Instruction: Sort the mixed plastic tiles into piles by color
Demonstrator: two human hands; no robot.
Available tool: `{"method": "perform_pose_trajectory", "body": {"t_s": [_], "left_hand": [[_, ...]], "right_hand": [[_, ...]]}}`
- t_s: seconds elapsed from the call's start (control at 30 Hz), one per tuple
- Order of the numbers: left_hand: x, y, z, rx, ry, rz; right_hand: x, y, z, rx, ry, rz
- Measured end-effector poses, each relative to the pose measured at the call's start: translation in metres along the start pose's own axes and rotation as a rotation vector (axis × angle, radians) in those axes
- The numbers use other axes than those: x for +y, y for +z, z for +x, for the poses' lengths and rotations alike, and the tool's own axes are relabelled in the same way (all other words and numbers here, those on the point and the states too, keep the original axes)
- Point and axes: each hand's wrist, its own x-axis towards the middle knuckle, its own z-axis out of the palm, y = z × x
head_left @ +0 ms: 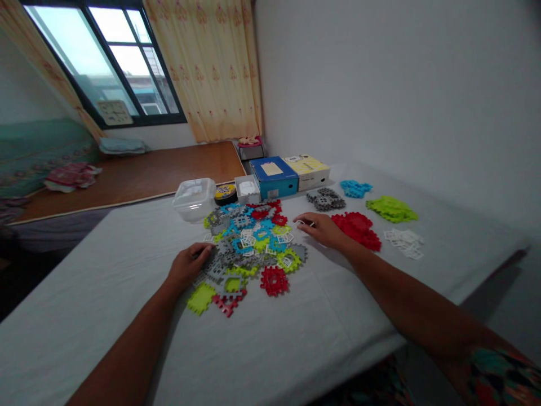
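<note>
A mixed pile of plastic interlocking building tiles (236, 251) in grey, blue, lime green, red and white lies on the white-covered table (304, 332). My left hand (190, 264) rests at the pile's left edge, its fingers curled in against the grey tiles; what they hold, if anything, is hidden. To the right of the pile, my right hand (322, 228) pinches a small white tile (300, 222) between thumb and fingers. Just beyond that hand are sorted heaps: red tiles (357, 230), grey tiles (325, 199), blue tiles (355, 189), lime green tiles (392, 208) and white tiles (404, 243).
Behind the pile stand a clear plastic tub (194, 197), a round black and yellow tin (225, 194), a small white box (247, 189), a blue box (274, 177) and a yellow-white box (307, 171). A wall (401, 84) borders the table's far right side.
</note>
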Motion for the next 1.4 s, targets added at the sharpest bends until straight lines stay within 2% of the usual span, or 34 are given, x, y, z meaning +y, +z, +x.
{"method": "perform_pose_trajectory", "body": {"t_s": [0.1, 0.17, 0.23, 0.4, 0.53, 0.63, 0.73, 0.8, 0.87, 0.93, 1.03, 1.13, 1.23, 1.3, 1.4], "left_hand": [[0.0, -0.001, 0.001, -0.002, -0.006, 0.011], [0.002, -0.002, 0.001, 0.001, -0.009, 0.028], [0.003, -0.003, 0.001, 0.003, -0.009, 0.048], [0.001, -0.005, 0.004, 0.0, 0.0, 0.086], [-0.003, -0.005, 0.006, 0.001, -0.025, 0.133], [-0.004, -0.005, 0.008, -0.001, -0.043, 0.142], [-0.001, -0.005, 0.008, -0.014, -0.048, 0.136], [0.002, -0.005, 0.006, -0.022, -0.044, 0.136], [0.005, -0.005, 0.004, -0.02, -0.041, 0.13], [0.007, -0.005, 0.002, -0.014, -0.036, 0.123], [0.008, -0.003, 0.0, -0.016, -0.021, 0.103], [0.008, -0.002, -0.001, -0.011, -0.014, 0.074], [0.008, -0.002, -0.001, -0.011, -0.014, 0.054], [0.008, -0.002, -0.001, -0.015, -0.011, 0.043], [0.01, -0.003, -0.002, -0.012, -0.015, 0.046]], "right_hand": [[-0.006, -0.034, -0.019, 0.082, 0.066, -0.029], [0.003, -0.057, -0.038, 0.163, 0.118, -0.083], [0.025, -0.081, -0.062, 0.25, 0.188, -0.139], [0.1, -0.133, -0.129, 0.504, 0.437, -0.377], [0.139, -0.154, -0.165, 0.488, 0.555, -0.542], [0.141, -0.156, -0.168, 0.483, 0.571, -0.634], [0.117, -0.146, -0.145, 0.536, 0.508, -0.662], [0.087, -0.131, -0.12, 0.51, 0.372, -0.591], [0.052, -0.11, -0.092, 0.388, 0.203, -0.463], [0.018, -0.083, -0.066, 0.204, 0.054, -0.338], [-0.015, -0.037, -0.033, -0.046, -0.114, -0.208], [-0.019, 0.007, -0.008, -0.196, -0.166, -0.2], [-0.008, 0.037, 0.008, -0.247, -0.139, -0.273], [0.001, 0.047, 0.012, -0.246, -0.116, -0.308], [0.01, 0.051, 0.011, -0.202, -0.082, -0.273]]}}
